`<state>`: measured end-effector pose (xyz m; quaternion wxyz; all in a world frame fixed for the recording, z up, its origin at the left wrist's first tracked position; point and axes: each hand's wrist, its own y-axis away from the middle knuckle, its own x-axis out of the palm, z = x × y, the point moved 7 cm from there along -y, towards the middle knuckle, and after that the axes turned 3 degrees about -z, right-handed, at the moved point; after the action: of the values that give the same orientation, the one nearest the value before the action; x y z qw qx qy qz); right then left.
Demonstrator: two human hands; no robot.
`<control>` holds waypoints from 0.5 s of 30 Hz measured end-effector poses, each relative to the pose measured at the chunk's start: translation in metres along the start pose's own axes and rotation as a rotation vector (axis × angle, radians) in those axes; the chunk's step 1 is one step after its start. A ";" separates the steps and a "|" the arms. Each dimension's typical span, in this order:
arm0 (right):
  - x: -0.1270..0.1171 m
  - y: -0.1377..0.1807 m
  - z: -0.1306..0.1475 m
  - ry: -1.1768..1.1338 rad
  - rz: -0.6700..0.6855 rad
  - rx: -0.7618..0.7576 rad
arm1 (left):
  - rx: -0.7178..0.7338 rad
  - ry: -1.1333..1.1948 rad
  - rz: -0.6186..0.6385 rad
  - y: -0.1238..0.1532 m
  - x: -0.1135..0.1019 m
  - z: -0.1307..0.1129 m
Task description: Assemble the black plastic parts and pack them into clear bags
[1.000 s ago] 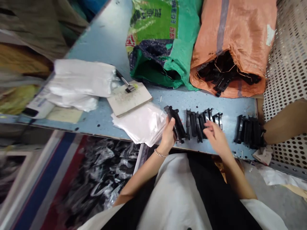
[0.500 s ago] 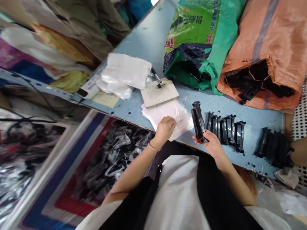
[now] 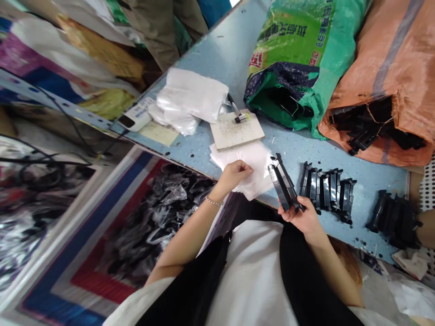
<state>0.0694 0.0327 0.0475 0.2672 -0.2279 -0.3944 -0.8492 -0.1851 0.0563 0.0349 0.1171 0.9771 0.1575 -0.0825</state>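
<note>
My left hand (image 3: 238,174), with a beaded bracelet at the wrist, is closed in a pinch over the stack of thin clear plastic bags (image 3: 258,181). Its fingertips press together at the top bag's film; how much film is between them is hard to see. A long black plastic part (image 3: 282,181) with clip-like ends is in my right hand (image 3: 301,215), gripped at its lower end and tilted up beside the bags. A row of similar black parts (image 3: 326,185) lies on the table just right of it. A board (image 3: 238,133) weighs down the stack's far end.
On the blue table (image 3: 224,50) are a metal-ended tool (image 3: 240,117), more plastic bags (image 3: 193,95) and a white device (image 3: 136,115). A green sack (image 3: 326,63) and an orange sack (image 3: 374,68) stand behind. Bagged black parts (image 3: 163,203) fill a container below. Another person's hand (image 3: 426,228) is at right.
The view has shifted, so the table's things appear farther right. My right hand has turned the black part, tilting its top leftward toward the bags. My left hand stays pinched over the stack.
</note>
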 end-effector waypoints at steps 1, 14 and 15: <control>-0.002 0.000 0.000 -0.010 -0.008 0.006 | 0.029 -0.041 -0.011 0.004 0.001 -0.002; -0.025 0.001 -0.007 -0.093 -0.137 0.001 | 0.007 -0.123 0.056 -0.002 0.004 -0.004; -0.027 0.002 -0.008 -0.107 -0.133 0.009 | -0.053 -0.064 0.060 -0.004 0.000 -0.001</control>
<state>0.0898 0.0323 0.0278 0.1895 -0.2450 -0.4265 -0.8498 -0.1861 0.0604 0.0347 0.1506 0.9747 0.1265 -0.1059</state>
